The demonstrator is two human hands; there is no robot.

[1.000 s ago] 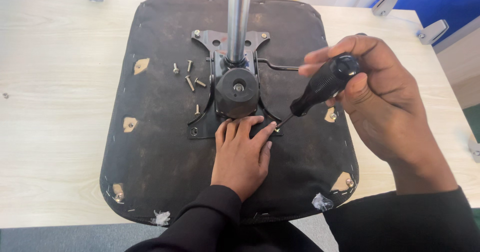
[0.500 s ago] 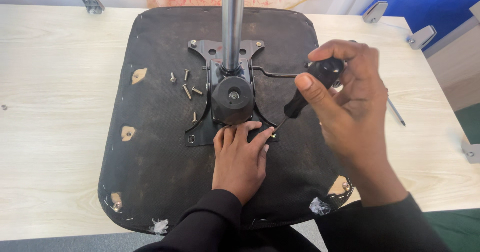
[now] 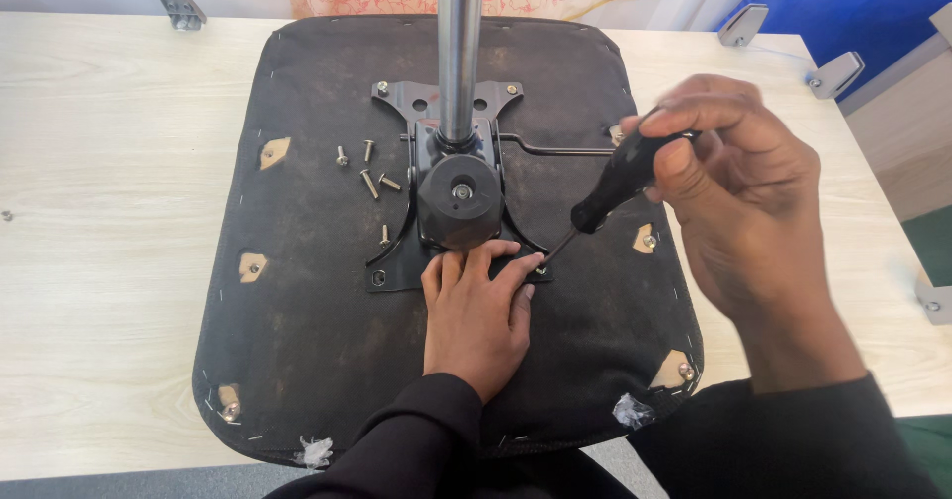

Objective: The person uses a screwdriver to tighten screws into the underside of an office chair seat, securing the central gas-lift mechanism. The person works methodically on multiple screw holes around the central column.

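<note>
An upturned black chair seat (image 3: 297,350) lies on a pale wooden table (image 3: 109,211). A black metal mechanism plate (image 3: 397,276) with a round knob (image 3: 459,201) and a chrome column (image 3: 458,53) is fixed at its middle. My left hand (image 3: 478,311) lies flat on the seat, fingertips pressing the plate's near edge. My right hand (image 3: 739,182) grips a black-handled screwdriver (image 3: 620,182), its tip at the plate's near right corner beside my left fingers.
Several loose screws (image 3: 369,177) lie on the seat left of the mechanism. A thin lever rod (image 3: 560,150) sticks out to the right. Grey metal brackets (image 3: 178,5) (image 3: 835,72) sit on the table's far edge. A blue panel stands at the far right.
The view has shifted slightly, so the seat sits lower and larger. My right hand has turned on the screwdriver handle; the tip stays at the same corner. My left hand has not moved.
</note>
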